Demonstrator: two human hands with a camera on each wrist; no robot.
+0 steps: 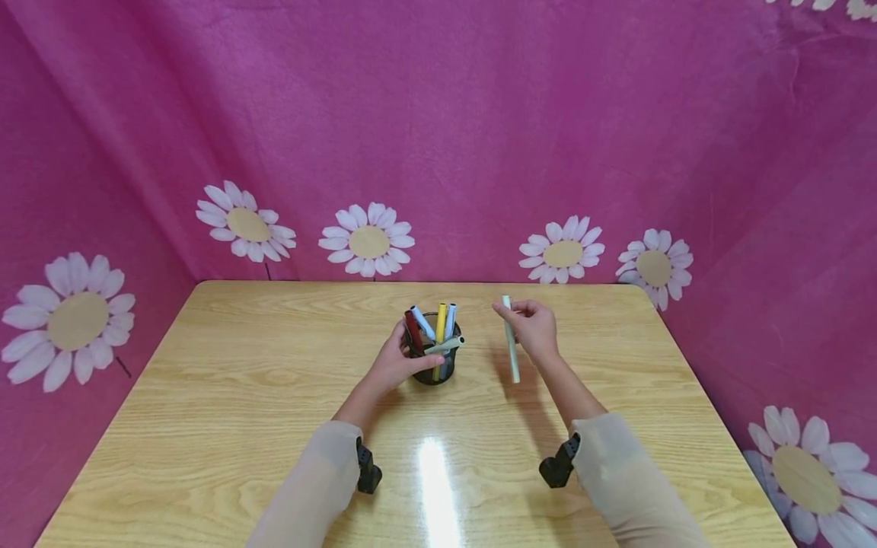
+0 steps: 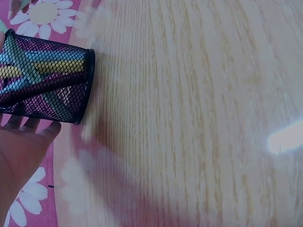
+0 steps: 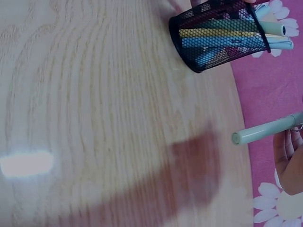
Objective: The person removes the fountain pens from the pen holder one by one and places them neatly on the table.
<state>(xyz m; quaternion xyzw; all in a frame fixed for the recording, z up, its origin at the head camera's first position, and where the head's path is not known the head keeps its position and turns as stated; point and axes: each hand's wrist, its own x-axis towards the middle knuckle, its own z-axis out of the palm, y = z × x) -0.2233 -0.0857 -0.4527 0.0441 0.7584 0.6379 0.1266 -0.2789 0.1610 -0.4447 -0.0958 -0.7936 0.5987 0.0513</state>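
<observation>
A black mesh pen cup stands near the middle of the table, and my left hand grips its left side, thumb across the front. Several markers lean in it: a dark red one, a yellow one, light blue ones and a pale green one tilted over the rim. To the right, my right hand pinches a pale green marker upright, apart from the cup. The right wrist view shows this marker's lower end above the table; its upper part is cut off there.
The wooden table carries a bright light reflection near its front. Behind and at both sides hangs a pink cloth with white daisies, reaching the table's back edge. A black wrist camera sits at each sleeve.
</observation>
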